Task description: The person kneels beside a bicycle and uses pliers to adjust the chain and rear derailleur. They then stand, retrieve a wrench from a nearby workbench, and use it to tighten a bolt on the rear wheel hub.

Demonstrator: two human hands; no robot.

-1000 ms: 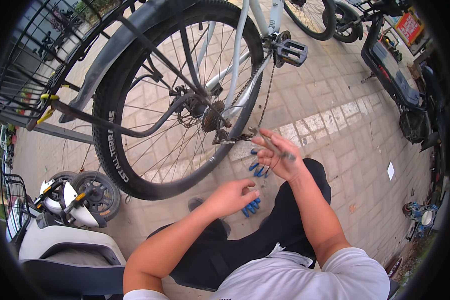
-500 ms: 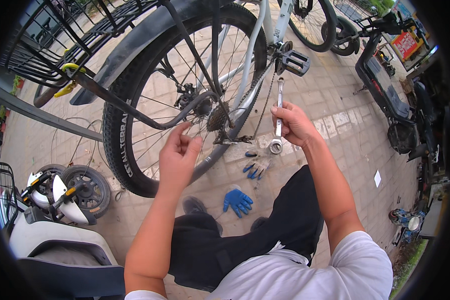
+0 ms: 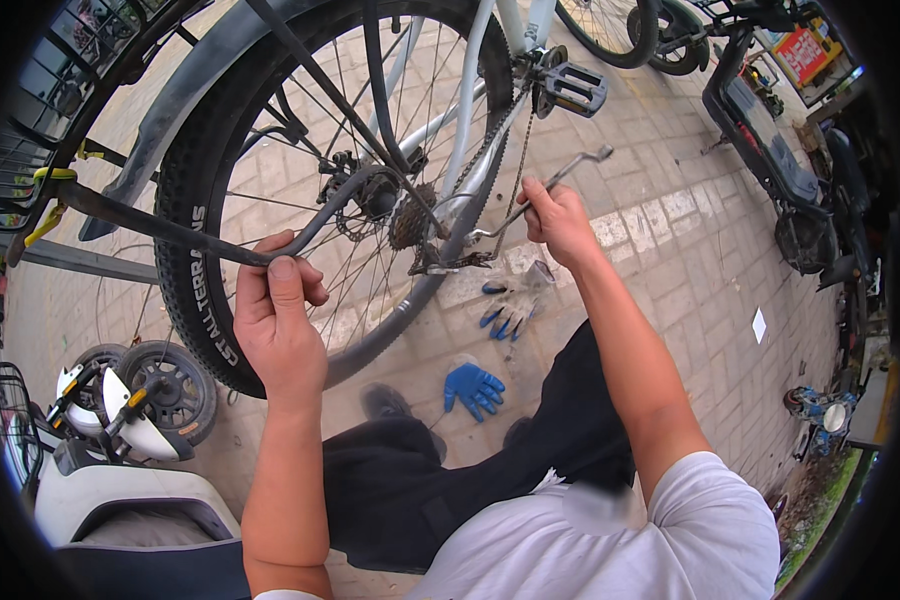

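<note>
My left hand [image 3: 280, 320] is closed on a bent black tube [image 3: 200, 240] attached to the bicycle near its rear hub, with the thumb below and the fingers curled over it. In my right hand [image 3: 562, 225] is a metal wrench [image 3: 577, 162], pinched along its shank. Its lower end reaches the derailleur area beside the rear cassette [image 3: 408, 220]; whether it touches anything there I cannot tell. The bicycle's rear wheel [image 3: 192, 300], with a knobby black tyre, stands before me. A pedal [image 3: 574, 90] and the chain [image 3: 523, 160] are just beyond the right hand.
Two gloves lie on the paving: a blue one [image 3: 473, 390] and a grey-blue one [image 3: 510, 300]. Scooter wheels [image 3: 167, 390] and a white scooter body [image 3: 135, 500] stand at the left. A dark scooter [image 3: 760, 150] is at the far right.
My left hand has moved left and now grips the black tube. The wrench has turned from nearly upright to slanted, and its lower end is closer to the derailleur. The view has shifted.
</note>
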